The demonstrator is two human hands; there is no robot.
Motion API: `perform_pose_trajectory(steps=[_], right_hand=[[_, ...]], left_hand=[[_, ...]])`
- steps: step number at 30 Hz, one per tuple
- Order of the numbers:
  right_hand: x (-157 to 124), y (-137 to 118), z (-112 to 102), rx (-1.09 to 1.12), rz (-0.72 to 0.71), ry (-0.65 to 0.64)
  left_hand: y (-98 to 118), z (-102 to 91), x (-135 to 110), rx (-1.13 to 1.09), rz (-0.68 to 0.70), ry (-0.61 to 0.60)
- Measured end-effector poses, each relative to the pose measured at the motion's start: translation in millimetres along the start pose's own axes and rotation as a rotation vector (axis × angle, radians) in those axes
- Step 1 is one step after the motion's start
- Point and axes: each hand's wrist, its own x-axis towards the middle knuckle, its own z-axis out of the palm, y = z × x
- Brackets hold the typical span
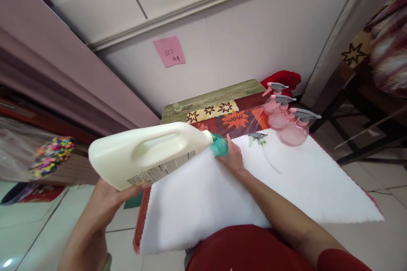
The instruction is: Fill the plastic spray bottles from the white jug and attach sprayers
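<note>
A large cream jug with a moulded handle lies tilted on its side in the air, its neck pointing right. Under its base and lower side is my left hand, fingers wrapped round it. The jug's mouth meets the top of a small green bottle; whether liquid runs between them I cannot make out. My right hand grips that bottle from the right over the white cloth. Just right of this hand lies a grey and pale green spray head with a thin tube.
Several pink spray bottles with grey triggers stand along the table's right side. A pale green cap sits at the far left of the table. The white cloth covers the near part. Behind rises a wall with a pink note.
</note>
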Motion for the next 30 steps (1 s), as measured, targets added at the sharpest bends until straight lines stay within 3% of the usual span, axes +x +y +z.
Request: perform_pose_trajectory(steps=[30], right_hand=[[-0.6,-0.8,-0.4,-0.005,0.001,0.0]], left_hand=[[10.0,2.7,-0.5,0.01,-0.008,0.008]])
